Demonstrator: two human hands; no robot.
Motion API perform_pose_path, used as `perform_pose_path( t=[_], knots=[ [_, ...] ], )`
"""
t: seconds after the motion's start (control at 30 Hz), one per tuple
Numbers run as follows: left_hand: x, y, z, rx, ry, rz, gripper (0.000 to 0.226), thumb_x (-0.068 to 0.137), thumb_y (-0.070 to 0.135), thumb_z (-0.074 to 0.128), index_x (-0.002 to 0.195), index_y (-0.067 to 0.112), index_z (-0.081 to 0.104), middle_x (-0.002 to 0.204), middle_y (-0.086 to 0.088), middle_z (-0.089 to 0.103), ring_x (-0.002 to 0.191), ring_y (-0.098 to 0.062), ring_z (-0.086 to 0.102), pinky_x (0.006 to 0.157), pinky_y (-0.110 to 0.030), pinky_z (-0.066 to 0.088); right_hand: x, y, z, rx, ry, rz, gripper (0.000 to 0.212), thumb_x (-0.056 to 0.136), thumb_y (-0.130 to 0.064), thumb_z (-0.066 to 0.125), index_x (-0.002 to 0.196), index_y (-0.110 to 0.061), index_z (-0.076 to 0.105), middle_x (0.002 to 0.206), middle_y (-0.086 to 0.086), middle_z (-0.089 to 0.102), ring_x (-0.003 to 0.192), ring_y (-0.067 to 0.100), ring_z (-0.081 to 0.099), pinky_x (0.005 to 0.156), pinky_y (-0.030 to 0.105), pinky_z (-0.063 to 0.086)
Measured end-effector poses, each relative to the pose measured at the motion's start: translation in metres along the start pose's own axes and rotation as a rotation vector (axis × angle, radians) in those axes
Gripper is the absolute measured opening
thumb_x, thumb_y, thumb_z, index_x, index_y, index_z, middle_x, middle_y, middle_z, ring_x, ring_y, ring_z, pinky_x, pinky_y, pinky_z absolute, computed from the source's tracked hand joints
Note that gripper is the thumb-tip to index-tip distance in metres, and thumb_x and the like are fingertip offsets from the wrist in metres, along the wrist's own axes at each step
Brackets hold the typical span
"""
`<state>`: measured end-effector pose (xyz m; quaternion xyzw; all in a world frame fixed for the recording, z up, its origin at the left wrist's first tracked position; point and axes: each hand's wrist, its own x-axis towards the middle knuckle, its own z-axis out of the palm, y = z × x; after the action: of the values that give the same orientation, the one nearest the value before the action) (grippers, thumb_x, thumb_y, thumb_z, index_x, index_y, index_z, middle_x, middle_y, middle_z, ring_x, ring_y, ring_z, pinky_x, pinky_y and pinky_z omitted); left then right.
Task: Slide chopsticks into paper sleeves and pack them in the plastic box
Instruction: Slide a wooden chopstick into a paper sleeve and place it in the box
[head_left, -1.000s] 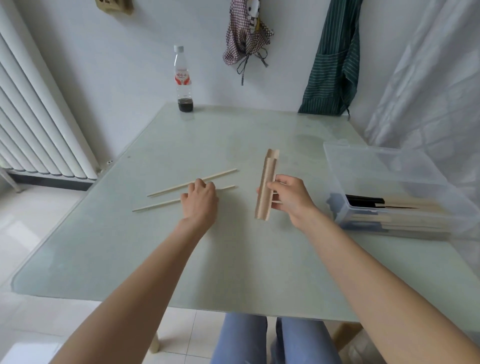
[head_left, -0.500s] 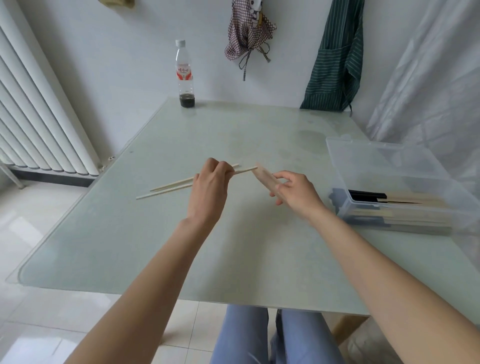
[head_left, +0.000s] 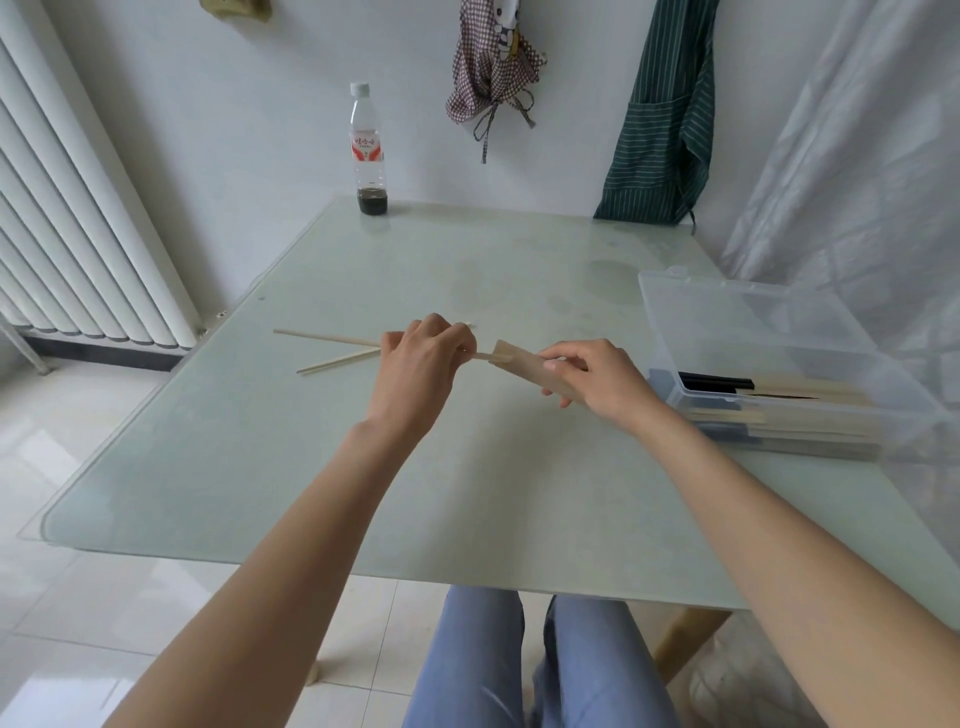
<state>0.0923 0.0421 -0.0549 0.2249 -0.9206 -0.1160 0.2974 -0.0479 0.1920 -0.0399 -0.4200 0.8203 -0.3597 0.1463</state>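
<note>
I see the bench, a pale glass top, and on its right side the box, clear plastic and open, with sleeved pairs already lying flat inside. A bottle stands at the far edge, well apart from the work.

My right hand holds the sleeve above the bench, fingers curled round its rear part, and the open mouth points left. My left hand pinches one chopstick. Its tip is at the mouth of the sleeve, and the long end sticks out to the left. I cannot tell how far the tip is inside. The second chopstick appears to lie on the bench just beside my left hand.

I judge the sleeve is thin, light paper that will crush or tear if I squeeze hard, so I should hold it by the edges and keep the mouth open. The chopstick is stiff, light and smooth. It is best held near the tip for aiming.
</note>
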Motion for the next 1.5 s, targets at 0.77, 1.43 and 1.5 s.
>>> perform_pose_path(
  t=[0.77,1.43,1.5],
  knots=[
    [0.025,0.029,-0.016,-0.676,0.151,-0.284,0.017,0.099,0.018,0.039,0.103,0.010,0.053,0.064,0.006,0.044,0.060,-0.008,0.043,0.053,-0.015,0.032,0.002,-0.004,0.002,0.055,0.103,0.113,0.010,0.090,-0.020,0.060,0.093,-0.017,0.069,0.084,0.009,0.072,0.079,0.021,0.062,0.063,0.018,0.041],
    [0.001,0.024,0.012,-1.197,0.111,-0.528,0.025,0.098,0.018,0.048,0.082,0.016,0.066,0.068,0.004,0.048,0.057,-0.007,0.045,0.054,-0.017,0.034,0.000,-0.006,0.007,-0.015,0.106,0.117,0.015,0.092,-0.022,0.057,0.100,-0.016,0.069,0.087,0.003,0.064,0.083,0.015,0.056,0.058,0.005,0.034],
    [0.002,0.025,0.014,-1.258,0.149,-0.574,0.027,0.099,0.017,0.045,0.081,0.015,0.065,0.074,0.000,0.051,0.060,-0.007,0.049,0.055,-0.016,0.037,-0.001,-0.006,0.007,-0.028,0.100,0.113,0.016,0.092,-0.020,0.057,0.099,-0.016,0.070,0.090,0.005,0.067,0.085,0.016,0.058,0.060,0.006,0.035]
  ],
)
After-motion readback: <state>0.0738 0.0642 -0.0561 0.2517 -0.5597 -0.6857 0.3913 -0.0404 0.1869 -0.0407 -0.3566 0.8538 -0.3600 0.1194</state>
